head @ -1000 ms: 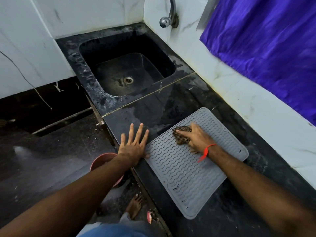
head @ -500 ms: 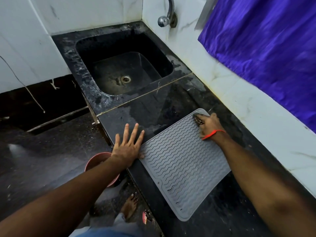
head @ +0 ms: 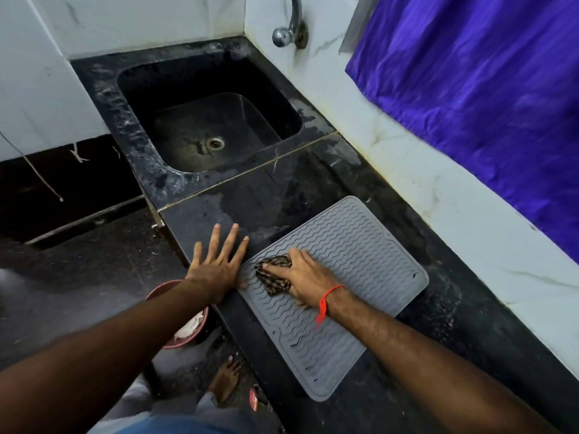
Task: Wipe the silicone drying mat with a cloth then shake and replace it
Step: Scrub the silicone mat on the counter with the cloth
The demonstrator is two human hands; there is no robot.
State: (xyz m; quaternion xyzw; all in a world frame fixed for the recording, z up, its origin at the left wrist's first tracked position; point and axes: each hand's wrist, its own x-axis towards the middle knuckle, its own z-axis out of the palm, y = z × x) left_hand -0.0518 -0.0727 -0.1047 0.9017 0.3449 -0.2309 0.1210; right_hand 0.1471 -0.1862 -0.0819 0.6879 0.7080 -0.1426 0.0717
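Grey silicone mat (head: 341,277) lies flat on the black counter (head: 282,195), askew, its left corner near the counter's front edge. R hand (head: 308,278) grips a bunched patterned cloth (head: 272,274) pressed on the mat's left part. L hand (head: 216,264) flat on the counter, fingers spread, thumb touching the mat's edge. Sink (head: 125,108) sits beyond, well apart.

A black sink (head: 125,126), a tap (head: 289,29), a purple curtain (head: 485,98), a red bucket (head: 200,327).
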